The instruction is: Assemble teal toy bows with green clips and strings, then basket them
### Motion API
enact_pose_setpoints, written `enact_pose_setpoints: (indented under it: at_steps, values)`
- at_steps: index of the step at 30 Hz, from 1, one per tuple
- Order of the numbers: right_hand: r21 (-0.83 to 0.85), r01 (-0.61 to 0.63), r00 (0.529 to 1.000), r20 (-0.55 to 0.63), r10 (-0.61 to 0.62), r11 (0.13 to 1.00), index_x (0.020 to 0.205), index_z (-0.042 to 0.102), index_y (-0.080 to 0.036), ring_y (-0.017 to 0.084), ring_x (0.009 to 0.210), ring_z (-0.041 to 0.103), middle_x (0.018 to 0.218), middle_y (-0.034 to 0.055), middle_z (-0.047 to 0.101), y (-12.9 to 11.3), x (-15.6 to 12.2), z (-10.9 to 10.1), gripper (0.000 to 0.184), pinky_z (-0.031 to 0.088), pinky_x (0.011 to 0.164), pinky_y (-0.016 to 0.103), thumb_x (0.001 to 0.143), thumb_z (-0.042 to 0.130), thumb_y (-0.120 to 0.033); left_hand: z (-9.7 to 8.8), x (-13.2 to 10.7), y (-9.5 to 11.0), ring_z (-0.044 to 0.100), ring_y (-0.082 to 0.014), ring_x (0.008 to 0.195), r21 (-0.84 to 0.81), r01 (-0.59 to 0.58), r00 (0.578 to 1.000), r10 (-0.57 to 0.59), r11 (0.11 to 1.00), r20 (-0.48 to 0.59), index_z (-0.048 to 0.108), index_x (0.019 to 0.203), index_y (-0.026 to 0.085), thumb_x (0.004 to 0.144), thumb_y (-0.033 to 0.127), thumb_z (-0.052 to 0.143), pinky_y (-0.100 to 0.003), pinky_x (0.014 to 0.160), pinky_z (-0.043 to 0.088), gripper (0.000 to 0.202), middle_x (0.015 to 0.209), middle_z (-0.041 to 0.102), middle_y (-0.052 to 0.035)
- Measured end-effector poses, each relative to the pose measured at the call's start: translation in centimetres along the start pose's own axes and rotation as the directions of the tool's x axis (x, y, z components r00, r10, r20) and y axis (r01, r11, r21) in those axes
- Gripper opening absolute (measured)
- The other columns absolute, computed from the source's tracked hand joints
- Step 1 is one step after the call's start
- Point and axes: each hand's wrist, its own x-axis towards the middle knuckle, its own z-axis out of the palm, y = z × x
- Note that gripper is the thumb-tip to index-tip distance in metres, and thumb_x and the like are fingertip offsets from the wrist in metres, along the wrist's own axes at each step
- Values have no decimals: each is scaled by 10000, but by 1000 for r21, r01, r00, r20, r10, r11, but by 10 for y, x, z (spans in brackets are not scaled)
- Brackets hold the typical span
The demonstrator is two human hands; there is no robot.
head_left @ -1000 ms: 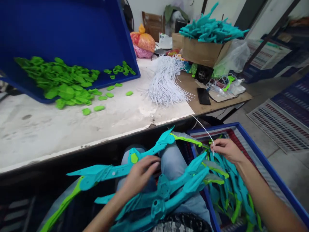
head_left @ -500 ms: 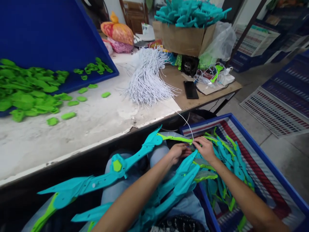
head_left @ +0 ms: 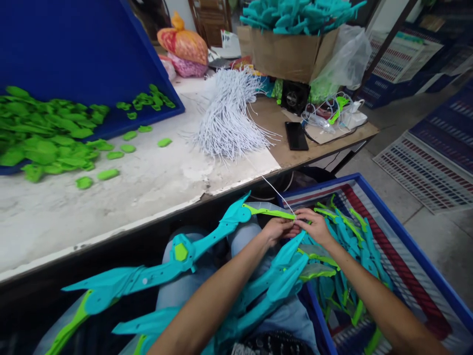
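A long teal plastic toy bow (head_left: pixel 160 276) with lime-green ends lies across my lap. Its far green tip (head_left: pixel 275 212) reaches my two hands. My left hand (head_left: pixel 278 230) is closed around the end of that tip. Fingers pinched together, my right hand (head_left: pixel 314 227) grips a white string (head_left: pixel 278 191) at the same spot. The string slants up and left towards the table edge. Exactly where string and tip meet is hidden by my fingers. More teal bows (head_left: pixel 283 266) rest on my lap below my hands.
A blue-rimmed crate (head_left: pixel 384 212) with several teal and green bows stands at my right. On the table are a bundle of white strings (head_left: pixel 232 118), loose green pieces (head_left: pixel 48 143), a phone (head_left: pixel 296 136) and a cardboard box (head_left: pixel 284 52) of teal parts.
My hands have drawn closer together at the green tip. The white string, curved before, is now pulled nearly straight. The view has shifted slightly.
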Motion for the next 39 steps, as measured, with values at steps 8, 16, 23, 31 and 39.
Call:
enact_pose_setpoints:
  at_steps: [8,16,23,31,39]
  values:
    - [-174,10,988,151,16,985,1143,573,-195,205,848,618,974,72,652,-1,6,-7,346,528,745,343,806,578,-272,-16,-47,19,540,-111,442,322,-130,977,177,938,-121,565,543,149,739,72,586,-209,482,442,211,502,585,-14]
    - [-311,-68,981,151,119,948,1452,264,-205,193,775,604,944,35,640,-3,5,-16,759,514,723,324,746,536,-264,-140,-248,60,594,-340,1080,46,-494,763,458,868,-456,611,596,218,666,364,664,-493,865,532,170,1014,715,-59]
    - [-542,67,990,138,11,838,1265,535,-184,290,909,594,985,109,648,-24,26,-19,500,494,799,433,780,528,-307,-144,-323,21,589,-188,671,-7,-747,405,448,664,-797,550,547,256,672,379,691,-445,893,530,225,591,617,57]
    - [-184,794,566,572,-594,580,1171,586,-174,305,1035,505,1130,158,590,-166,61,153,363,436,887,465,828,634,-282,-123,-299,-1,688,-258,711,56,-681,439,468,730,-767,664,809,188,471,421,865,-387,699,556,457,661,708,-46]
    - [-15,693,383,854,-351,720,1363,465,-170,247,893,592,1005,122,659,-185,85,213,606,469,825,381,781,634,-159,-127,-311,-10,501,-91,454,25,-789,394,536,614,-746,584,716,176,680,427,754,-295,634,531,305,483,510,60]
